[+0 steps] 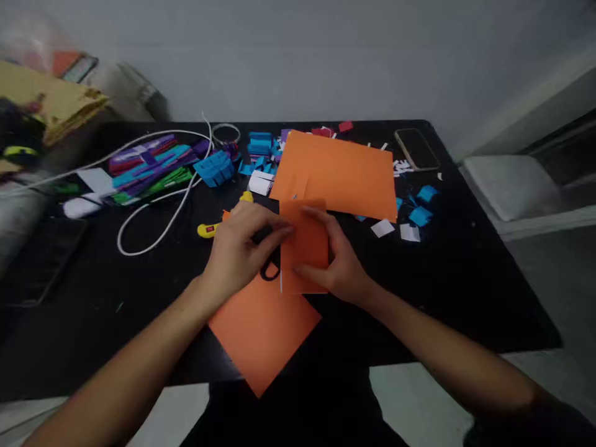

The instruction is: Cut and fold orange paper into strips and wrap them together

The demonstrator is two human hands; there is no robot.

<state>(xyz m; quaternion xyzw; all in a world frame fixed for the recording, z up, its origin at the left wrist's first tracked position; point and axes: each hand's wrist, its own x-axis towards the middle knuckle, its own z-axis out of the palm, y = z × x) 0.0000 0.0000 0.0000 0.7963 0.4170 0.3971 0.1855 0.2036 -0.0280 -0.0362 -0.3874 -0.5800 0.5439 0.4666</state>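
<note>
A small upright piece of orange paper (305, 248), seemingly folded, is between my two hands above the table. My left hand (242, 242) is closed, with thumb and forefinger together at the paper's left edge. From the right side my right hand (342, 261) grips the paper, its thumb and fingers lying on the face. Below the left hand shows a black loop (270, 271), which looks like a scissors handle; the rest is hidden. Under that lies a larger orange sheet (265, 335), its corner over the front table edge. A yellow cutter (208, 230) is partly hidden behind the left hand.
Behind the hands is a stack of orange sheets (344, 171). Blue paper pieces (421, 215) and white scraps (382, 228) lie to the right, near a phone (417, 149). A white cable (174, 217) loops on the left beside bundled coloured strips (153, 164).
</note>
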